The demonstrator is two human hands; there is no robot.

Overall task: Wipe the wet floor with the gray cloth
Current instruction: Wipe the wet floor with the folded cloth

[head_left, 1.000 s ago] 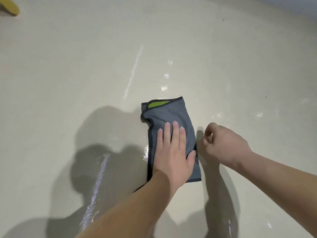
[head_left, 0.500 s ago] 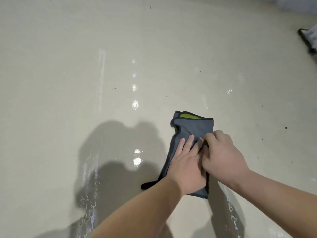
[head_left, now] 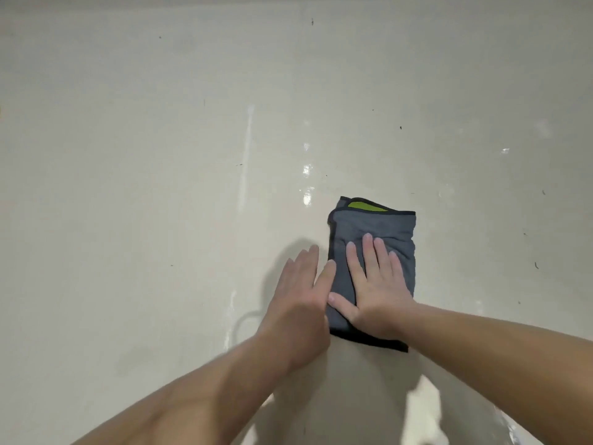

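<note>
Cloth [head_left: 378, 232] lying folded on floor [head_left: 128, 187], right of centre, green patch showing at 12 o'clock edge. Right hand [head_left: 375, 284] pressing flat on cloth, fingers spread, palm down, gripping nothing. Left hand [head_left: 301, 293] lying open at cloth's 9 o'clock edge, thumb touching fabric, rest on bare floor, holding nothing. Wet glints [head_left: 306, 171] shining at 11 o'clock from cloth, streak [head_left: 247, 149] further left. Risks: cloth bunching under one-palm push; folded pad missing streak; left palm slipping on wet floor.
</note>
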